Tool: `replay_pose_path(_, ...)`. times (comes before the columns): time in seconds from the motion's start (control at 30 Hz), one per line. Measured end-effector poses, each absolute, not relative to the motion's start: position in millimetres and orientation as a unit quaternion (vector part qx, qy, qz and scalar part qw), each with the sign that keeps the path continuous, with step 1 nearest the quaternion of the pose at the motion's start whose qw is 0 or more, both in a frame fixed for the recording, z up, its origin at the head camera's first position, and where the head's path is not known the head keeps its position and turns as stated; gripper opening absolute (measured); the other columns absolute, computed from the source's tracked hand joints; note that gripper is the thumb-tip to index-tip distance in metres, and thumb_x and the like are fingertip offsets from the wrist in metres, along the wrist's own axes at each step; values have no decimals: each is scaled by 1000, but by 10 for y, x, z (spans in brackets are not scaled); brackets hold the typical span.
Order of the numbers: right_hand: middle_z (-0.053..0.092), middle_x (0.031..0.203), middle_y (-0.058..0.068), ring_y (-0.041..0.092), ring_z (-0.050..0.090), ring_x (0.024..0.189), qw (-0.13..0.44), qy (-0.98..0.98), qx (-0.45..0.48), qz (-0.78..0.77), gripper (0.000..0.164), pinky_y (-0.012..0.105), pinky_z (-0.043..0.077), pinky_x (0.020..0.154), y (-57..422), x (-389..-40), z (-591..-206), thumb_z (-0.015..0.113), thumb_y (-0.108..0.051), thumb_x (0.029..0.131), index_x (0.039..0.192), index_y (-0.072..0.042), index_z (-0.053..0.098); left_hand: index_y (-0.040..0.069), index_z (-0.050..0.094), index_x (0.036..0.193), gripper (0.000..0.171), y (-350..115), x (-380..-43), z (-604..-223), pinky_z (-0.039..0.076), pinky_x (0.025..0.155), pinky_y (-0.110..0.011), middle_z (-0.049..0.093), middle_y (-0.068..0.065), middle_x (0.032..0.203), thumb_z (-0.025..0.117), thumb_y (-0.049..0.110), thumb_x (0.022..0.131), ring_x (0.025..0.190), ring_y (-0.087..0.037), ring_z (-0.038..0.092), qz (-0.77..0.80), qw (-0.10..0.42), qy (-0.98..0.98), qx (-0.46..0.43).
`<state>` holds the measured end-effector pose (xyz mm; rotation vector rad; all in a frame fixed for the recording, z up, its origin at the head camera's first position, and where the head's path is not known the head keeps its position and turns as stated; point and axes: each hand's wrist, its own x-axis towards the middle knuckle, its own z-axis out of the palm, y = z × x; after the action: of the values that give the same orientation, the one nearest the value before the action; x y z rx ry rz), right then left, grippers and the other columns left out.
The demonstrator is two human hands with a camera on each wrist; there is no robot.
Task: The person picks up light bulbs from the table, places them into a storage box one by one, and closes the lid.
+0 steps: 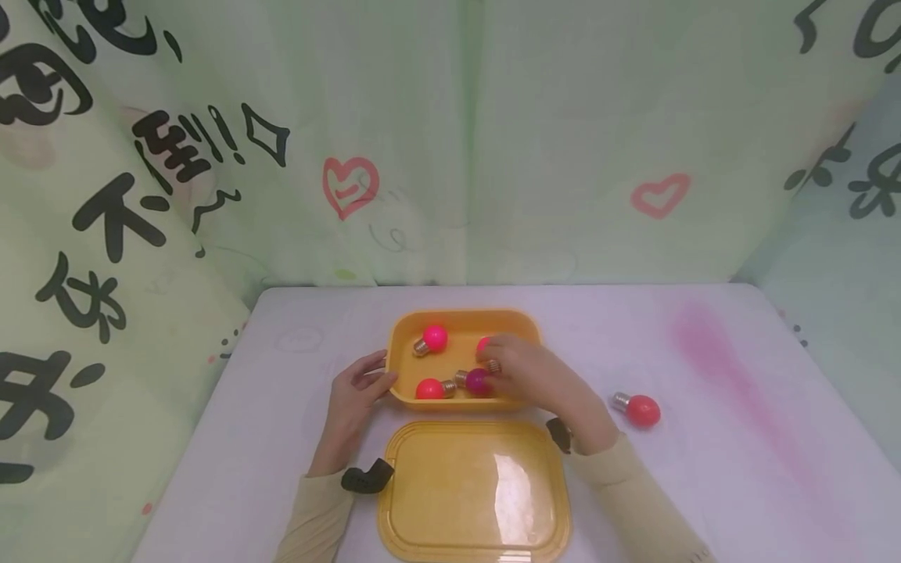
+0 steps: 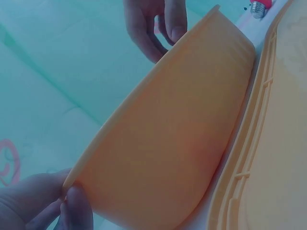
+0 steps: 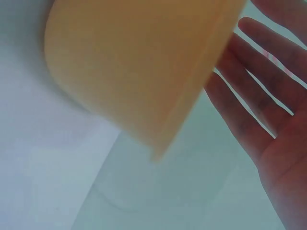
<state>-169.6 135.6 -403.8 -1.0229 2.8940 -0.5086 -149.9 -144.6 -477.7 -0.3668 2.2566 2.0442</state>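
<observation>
- Bulbs (image 1: pixel 436 338) first, going by the head view: four show inside the yellow tray (image 1: pixel 459 349), three pinkish plus one purple bulb (image 1: pixel 477 381). A fifth, the red bulb (image 1: pixel 644 411), lies outside on the surface (image 1: pixel 676 500), off to the right. Yellow lid (image 1: pixel 450 493) is off, lying flat just on the near side of the tray.
- Same view, left hand (image 1: pixel 355 395) is at the tray's left end. Right hand (image 1: pixel 528 371) reaches into the right half, partly covering a pink bulb (image 1: pixel 482 344) next to the purple one.
- Left wrist view: left grip is narrow, thumb and finger pinching the tray rim. Behind the far stretch of rim, the right hand's fingers point down.
- Right wrist view: right grip looks pretty wide, fingers spread, nothing between them that I can see. Some tips are lost behind the tray wall, so can't tell if they touch a bulb.
- My read: the step in hand is settling bulbs into the tray. Next move calls for lifting the right hand clear of the rim and reaching over for the red one, with the left hand steadying the tray.
</observation>
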Motion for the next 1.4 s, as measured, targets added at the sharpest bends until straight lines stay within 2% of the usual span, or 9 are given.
replay_pose_path(0.17, 58, 85, 0, 14, 52, 78, 7, 938, -307, -158, 15, 28, 53, 70, 1484, -1656, -4001, 77, -12, 84, 95, -12, 66, 15, 61, 134, 45, -1450, -1499, -4776, 57, 85, -24, 60, -9, 132, 73, 18, 91, 111, -22, 63, 667, 37, 735, -121)
replay_pose_path(0.23, 58, 83, -2, 12, 51, 76, 2, 940, -301, -161, 15, 27, 53, 70, 1535, -1639, -3985, 77, -13, 83, 93, -13, 66, 14, 61, 134, 45, -1452, -1497, -4774, 57, 85, -24, 60, -10, 132, 73, 18, 91, 111, -22, 63, 669, 37, 733, -120)
replay_pose_path(0.43, 65, 95, 2, 14, 55, 87, -20, 937, -308, -166, 17, 33, 57, 82, 1694, -1578, -3972, 77, -12, 84, 100, -11, 71, 16, 61, 133, 45, -1456, -1500, -4770, 57, 86, -24, 60, -8, 133, 74, 20, 91, 112, -21, 63, 669, 42, 732, -121)
replay_pose_path(0.7, 66, 113, 7, 24, 61, 103, -12, 946, -274, -171, 40, 44, 56, 91, 1903, -1488, -3971, 81, -19, 83, 120, -8, 68, 16, 60, 133, 46, -1460, -1498, -4776, 57, 86, -23, 60, -8, 133, 74, 23, 90, 111, -20, 62, 668, 44, 733, -121)
replay_pose_path(0.8, 66, 114, 11, 27, 61, 106, -15, 951, -265, -157, 39, 46, 55, 93, 1989, -1463, -3978, 79, -19, 85, 119, -5, 67, 15, 60, 134, 46, -1460, -1497, -4776, 56, 87, -23, 59, -8, 134, 74, 23, 91, 112, -20, 62, 667, 46, 734, -121)
replay_pose_path(0.97, 66, 112, 9, 28, 61, 109, -21, 954, -260, -149, 35, 46, 54, 94, 2112, -1435, -4011, 79, -19, 85, 114, -4, 68, 17, 60, 133, 45, -1459, -1492, -4775, 56, 92, -30, 59, -6, 134, 74, 23, 90, 115, -21, 62, 665, 47, 735, -122)
replay_pose_path(1.4, 66, 118, 13, 33, 60, 115, -7, 962, -229, -147, 36, 51, 51, 98, 2349, -1377, -4061, 78, -17, 85, 117, -3, 67, 16, 61, 132, 45, -1455, -1495, -4759, 56, 89, -26, 60, -6, 132, 75, 22, 89, 115, -21, 62, 668, 46, 732, -129)
